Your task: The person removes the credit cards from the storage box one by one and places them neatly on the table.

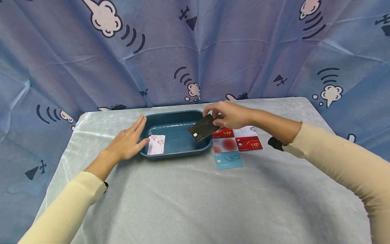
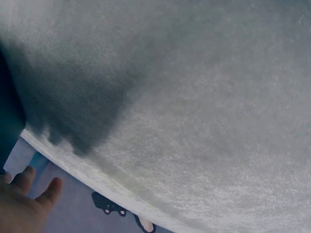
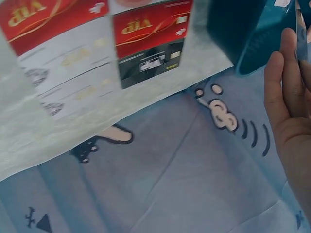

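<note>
My right hand pinches a black VIP card by its edge, tilted over the right end of a dark teal tray. In the right wrist view the right hand shows at the right edge, the card seen nearly edge-on. My left hand rests at the tray's left rim, fingers straight and thumb over the edge. A white card with a pink floral print lies inside the tray at the left. The left wrist view catches only the left fingertips.
Right of the tray lie a blue VIP card, a pink card with red circles, red VIP cards and white cards. Another dark card lies near the back edge. A patterned curtain hangs behind the grey cloth-covered table.
</note>
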`<state>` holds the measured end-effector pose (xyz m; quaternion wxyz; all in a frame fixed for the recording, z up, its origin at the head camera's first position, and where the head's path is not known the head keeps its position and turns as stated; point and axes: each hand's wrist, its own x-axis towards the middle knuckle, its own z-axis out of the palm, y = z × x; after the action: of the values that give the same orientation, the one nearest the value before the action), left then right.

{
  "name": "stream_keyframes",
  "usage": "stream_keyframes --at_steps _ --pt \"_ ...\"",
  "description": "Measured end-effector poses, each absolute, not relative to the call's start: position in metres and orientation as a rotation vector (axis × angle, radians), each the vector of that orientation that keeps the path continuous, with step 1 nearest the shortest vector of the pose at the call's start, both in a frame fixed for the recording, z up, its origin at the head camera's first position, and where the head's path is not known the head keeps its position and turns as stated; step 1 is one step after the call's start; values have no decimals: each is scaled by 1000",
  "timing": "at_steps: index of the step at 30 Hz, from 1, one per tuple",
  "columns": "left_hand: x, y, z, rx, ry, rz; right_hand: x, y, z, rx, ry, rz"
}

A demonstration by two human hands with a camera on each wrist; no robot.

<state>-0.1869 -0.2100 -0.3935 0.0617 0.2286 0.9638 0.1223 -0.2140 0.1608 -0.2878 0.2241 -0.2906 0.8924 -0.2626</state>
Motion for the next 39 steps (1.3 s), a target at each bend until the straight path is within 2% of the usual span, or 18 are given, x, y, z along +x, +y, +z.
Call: stream_keyframes --at_steps 23,39 --pt "-186 -213 -396 685 2913 375 -198 243 -300 -653 2440 -913" --pt "-188 -211 -395 689 2914 381 -173 306 -341 -437 2307 -1002"
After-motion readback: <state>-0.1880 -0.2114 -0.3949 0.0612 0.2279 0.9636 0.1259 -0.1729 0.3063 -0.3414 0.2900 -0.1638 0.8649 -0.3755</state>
